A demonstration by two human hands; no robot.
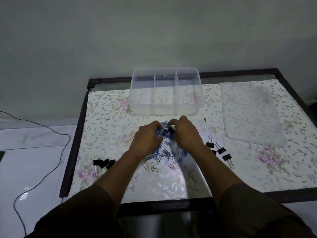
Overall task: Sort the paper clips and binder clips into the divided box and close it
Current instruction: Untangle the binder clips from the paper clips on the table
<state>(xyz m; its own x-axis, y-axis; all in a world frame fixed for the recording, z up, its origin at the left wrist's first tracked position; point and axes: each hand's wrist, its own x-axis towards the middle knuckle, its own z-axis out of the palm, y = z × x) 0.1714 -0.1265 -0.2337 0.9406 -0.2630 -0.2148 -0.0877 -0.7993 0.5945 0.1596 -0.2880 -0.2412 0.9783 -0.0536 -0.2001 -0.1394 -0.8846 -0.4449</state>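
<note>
above table, both hands' fingers (158, 125) clutch paper clips (163, 133)

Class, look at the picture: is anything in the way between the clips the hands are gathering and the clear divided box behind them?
Nothing visible. The left hand and right hand bunch blue paper clips just in front of the clear plastic divided box. The box is open; its clear lid lies off to the right.
</note>
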